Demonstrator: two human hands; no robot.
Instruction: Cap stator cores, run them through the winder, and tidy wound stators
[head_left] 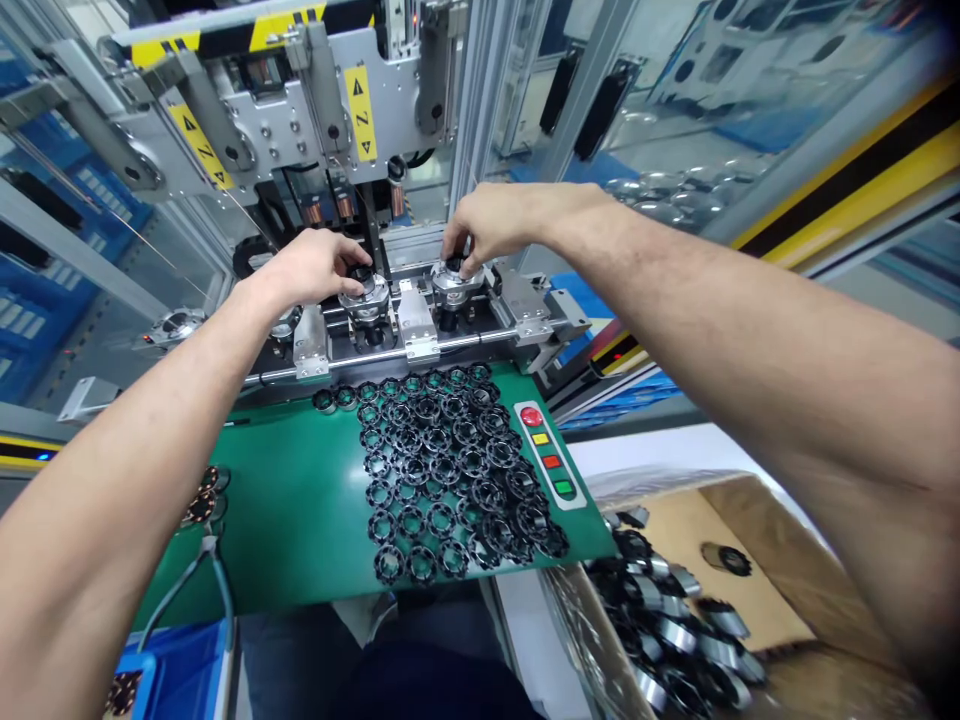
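Note:
My left hand (311, 265) reaches to the middle fixture (367, 302) of the machine, its fingers closed around the black rim of a stator core (361, 274) seated there. At the fixture to the right (456, 290), my right hand (495, 222) pinches another black stator core (454, 264) from above with thumb and fingers. Both cores sit in round metal holders, and my fingers partly hide them. Between the two holders stands a metal bracket (417, 320). Many similar black and silver stator cores (442, 465) lie in rows, partly stacked, on the green mat (300, 520).
Overhead hangs the winding machine head (300, 120) with yellow labels. A button panel (550, 455) lies at the mat's right edge. Below it stands a cardboard box (780, 500) of loose cores. Copper-wound stators (201, 505) and pliers (210, 550) lie left, above a blue bin (180, 660).

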